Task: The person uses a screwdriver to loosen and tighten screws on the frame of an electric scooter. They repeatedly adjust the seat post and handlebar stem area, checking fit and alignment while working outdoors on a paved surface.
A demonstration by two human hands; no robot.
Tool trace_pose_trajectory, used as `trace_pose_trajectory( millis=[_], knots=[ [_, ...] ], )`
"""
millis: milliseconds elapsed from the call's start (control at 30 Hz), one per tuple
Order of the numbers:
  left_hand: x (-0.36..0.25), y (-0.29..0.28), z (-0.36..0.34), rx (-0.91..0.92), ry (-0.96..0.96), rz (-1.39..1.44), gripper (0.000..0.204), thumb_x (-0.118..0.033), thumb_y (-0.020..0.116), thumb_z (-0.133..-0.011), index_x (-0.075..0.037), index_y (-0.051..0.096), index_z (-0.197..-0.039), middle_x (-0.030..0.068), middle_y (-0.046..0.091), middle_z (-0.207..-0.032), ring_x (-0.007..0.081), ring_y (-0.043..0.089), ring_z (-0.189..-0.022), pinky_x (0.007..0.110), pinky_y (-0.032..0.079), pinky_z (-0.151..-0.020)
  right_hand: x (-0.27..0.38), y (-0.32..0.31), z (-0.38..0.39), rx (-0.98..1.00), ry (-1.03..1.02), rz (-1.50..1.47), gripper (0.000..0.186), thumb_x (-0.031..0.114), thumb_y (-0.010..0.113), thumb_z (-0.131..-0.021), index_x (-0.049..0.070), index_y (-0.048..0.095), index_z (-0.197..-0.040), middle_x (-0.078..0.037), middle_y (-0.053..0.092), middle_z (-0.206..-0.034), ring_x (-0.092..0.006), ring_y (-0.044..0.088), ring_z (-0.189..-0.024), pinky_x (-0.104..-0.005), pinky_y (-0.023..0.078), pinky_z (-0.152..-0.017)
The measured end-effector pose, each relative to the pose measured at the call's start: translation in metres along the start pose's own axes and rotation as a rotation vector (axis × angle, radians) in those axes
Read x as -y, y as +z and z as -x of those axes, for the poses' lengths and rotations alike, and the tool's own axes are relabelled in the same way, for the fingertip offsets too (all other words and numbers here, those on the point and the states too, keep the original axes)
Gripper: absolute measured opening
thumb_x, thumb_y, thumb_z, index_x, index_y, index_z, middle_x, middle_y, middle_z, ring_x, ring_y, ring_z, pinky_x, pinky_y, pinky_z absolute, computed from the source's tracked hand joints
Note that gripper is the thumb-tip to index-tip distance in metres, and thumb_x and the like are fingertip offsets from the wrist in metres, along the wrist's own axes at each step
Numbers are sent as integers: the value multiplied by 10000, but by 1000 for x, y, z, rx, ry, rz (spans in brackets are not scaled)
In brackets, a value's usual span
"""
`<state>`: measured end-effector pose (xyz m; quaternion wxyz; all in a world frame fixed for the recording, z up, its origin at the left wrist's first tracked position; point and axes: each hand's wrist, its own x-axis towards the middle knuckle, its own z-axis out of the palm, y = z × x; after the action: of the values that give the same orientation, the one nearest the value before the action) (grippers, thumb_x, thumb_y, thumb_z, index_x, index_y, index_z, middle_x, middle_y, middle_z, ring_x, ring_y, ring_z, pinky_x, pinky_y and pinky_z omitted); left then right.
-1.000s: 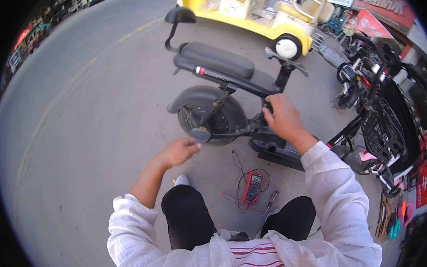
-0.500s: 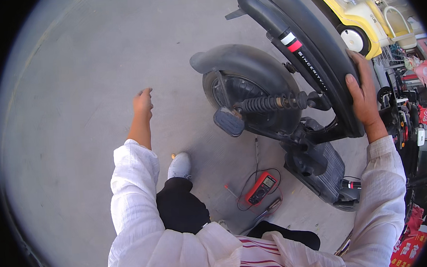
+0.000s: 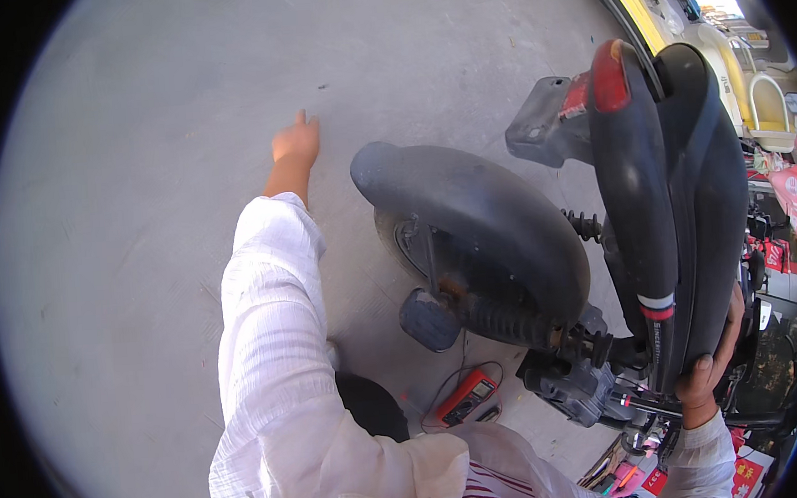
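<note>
An electric scooter with a black seat (image 3: 706,166) stands at my right, its rear end facing left and away from me. My right hand (image 3: 712,371) holds the near right edge of the seat, thumb on top, fingers along the side. Below the seat show the black rear mudguard (image 3: 487,207), a footpeg (image 3: 431,320) and a dark coil shock absorber (image 3: 510,322). A red tail light (image 3: 610,79) sits at the far end. My left hand (image 3: 296,144) hangs over the floor left of the mudguard, holding nothing, at least one finger stretched out.
A red multimeter (image 3: 470,397) with leads lies on the grey concrete floor (image 3: 141,219) near my legs. Behind the scooter stands a yellow and white vehicle (image 3: 725,65). Pens and small items (image 3: 624,477) sit at the lower right, beside red-and-white printed sheets (image 3: 748,476).
My view has shifted toward the scooter's rear, bringing the tail light into sight. My left hand has reached farther forward. My right hand stays on the seat.
</note>
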<state>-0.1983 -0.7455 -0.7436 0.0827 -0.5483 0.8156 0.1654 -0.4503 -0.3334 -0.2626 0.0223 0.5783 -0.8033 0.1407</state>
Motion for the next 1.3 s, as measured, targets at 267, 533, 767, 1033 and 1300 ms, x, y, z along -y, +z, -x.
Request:
trace_pose_trajectory(
  millis=[267,533,767,1033,1300],
  knots=[
    [-31,-2,-64,68,20,5,642,-13,409,-898,-236,262,-1483,42,132,-1578,306,636,-1046,434,542,-813,-57,-25,63,34,196,-126,959,721,405,-847,-42,289,-1415,-206,334,-1442,-304,336,-1346,-413,244,-1104],
    [-20,35,-82,-73,-26,6,515,-92,370,-942,-176,330,-1449,-19,218,-1556,294,622,-1075,435,530,-838,-88,-48,93,79,220,-205,931,678,477,-839,-21,275,-1419,-179,388,-1422,-278,395,-1311,-394,282,-1097],
    [-8,62,1,-311,13,-1,296,-136,467,-897,-129,573,-1173,6,575,-1271,247,689,-791,375,559,-667,-30,-5,39,-65,178,-200,966,757,459,-806,24,318,-1420,-205,336,-1442,-316,350,-1338,-433,283,-1089],
    [49,92,132,-434,11,159,158,-142,569,-854,-143,654,-987,27,654,-983,212,664,-698,349,540,-582,-1,5,-6,-56,-94,-26,844,653,369,-890,-61,424,-1338,-250,426,-1364,-341,412,-1286,-437,278,-1085],
    [31,-34,244,234,-145,2193,170,-117,552,-944,-49,578,-1097,16,588,-869,120,568,-732,274,524,-675,7,9,15,-156,-209,-90,533,342,496,-893,-30,518,-1273,-195,519,-1298,-303,465,-1237,-382,305,-1068]
  ],
)
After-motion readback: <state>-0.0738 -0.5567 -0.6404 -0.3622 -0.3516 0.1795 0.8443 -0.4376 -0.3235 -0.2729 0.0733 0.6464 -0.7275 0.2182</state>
